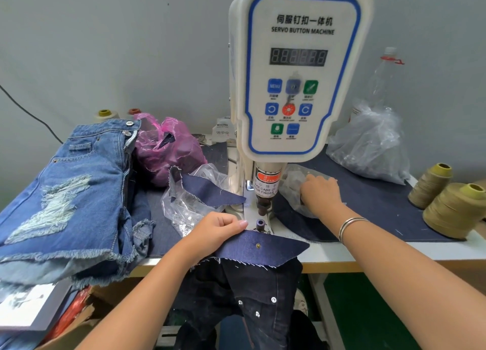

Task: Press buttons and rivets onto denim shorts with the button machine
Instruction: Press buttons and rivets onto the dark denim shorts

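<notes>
Dark denim shorts (244, 291) hang off the table edge (368, 255) nearest me, their flap with one rivet (258, 245) lying just before the button machine's lower die (261, 223). Finished pale shorts (71, 191) are stacked far left. Her left hand (217, 230) pinches the flap's edge; her right hand (319, 191) digs into a clear bag (294, 186) of fittings, fingers hidden, so I cannot tell its grip. Fingers sit close to the punch (263, 205); a slipped flap could misplace the next rivet.
</notes>
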Available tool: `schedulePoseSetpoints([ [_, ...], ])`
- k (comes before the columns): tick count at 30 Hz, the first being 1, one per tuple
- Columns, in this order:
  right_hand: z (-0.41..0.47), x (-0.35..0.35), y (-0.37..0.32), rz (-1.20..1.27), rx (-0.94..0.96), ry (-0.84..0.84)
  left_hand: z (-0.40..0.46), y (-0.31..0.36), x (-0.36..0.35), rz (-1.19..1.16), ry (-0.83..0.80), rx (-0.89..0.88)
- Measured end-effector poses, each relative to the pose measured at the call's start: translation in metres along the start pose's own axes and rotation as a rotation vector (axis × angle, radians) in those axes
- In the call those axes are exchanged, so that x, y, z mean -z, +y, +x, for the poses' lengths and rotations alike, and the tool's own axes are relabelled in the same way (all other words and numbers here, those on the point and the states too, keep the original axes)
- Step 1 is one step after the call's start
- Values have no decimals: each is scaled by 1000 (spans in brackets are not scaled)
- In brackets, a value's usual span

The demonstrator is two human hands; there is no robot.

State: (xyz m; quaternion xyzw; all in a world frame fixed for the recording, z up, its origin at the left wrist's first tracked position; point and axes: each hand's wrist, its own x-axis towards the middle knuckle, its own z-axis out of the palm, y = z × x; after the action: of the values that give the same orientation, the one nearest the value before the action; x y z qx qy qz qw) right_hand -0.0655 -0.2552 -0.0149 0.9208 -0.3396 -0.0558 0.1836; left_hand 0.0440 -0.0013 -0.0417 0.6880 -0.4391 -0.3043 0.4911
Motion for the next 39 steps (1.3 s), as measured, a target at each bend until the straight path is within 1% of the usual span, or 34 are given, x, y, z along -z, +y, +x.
schedulePoseSetpoints([
  [4, 6, 0, 1, 3, 14, 10, 0, 0, 0, -2, -3, -2],
  [9, 5, -6, 5, 178, -59, 63, 1, 0, 1, -16, -8, 4],
  [14, 3, -7, 10, 258, -33, 108, 0, 2, 0, -13, 2, 2],
  [16, 2, -5, 11, 209, -30, 82, 1, 2, 0, -13, 3, 1],
  [18, 1, -3, 9, 69, -19, 50, 1, 2, 0, -19, 1, 1],
  [21, 1, -3, 4, -185, 15, 84, 0, 2, 0, -14, 3, 4],
  [23, 3, 1, 0, -242, 9, 47, 0, 2, 0, -15, 4, 1],
  [25, 7, 7, 0, -182, -27, -46, 0, 2, 0, -11, 8, -3],
  [26, 10, 11, 3, -114, -49, -68, 0, 2, 0, -10, 10, -4],
  [27, 12, 15, 10, -25, -72, -54, 0, 2, 0, -11, 12, -5],
  [29, 17, 23, 30, 217, -102, 86, 1, 2, 0, -11, 10, -6],
  [31, 19, 31, 50, 538, -117, 233, 2, 1, 0, -10, 4, -4],
  [33, 18, 39, 62, 790, -140, 281, 2, 2, 1, -11, -1, -1],
  [34, 18, 39, 65, 842, -133, 280, 2, 3, 1, -13, -1, 0],
  [35, 17, 39, 63, 840, -107, 235, 2, 3, 0, -13, 2, 0],
  [37, 17, 30, 56, 743, -29, 111, 2, 4, 0, -6, 9, 3],
  [39, 15, 23, 48, 607, 41, 29, 1, 4, 0, -7, 13, 3],
])
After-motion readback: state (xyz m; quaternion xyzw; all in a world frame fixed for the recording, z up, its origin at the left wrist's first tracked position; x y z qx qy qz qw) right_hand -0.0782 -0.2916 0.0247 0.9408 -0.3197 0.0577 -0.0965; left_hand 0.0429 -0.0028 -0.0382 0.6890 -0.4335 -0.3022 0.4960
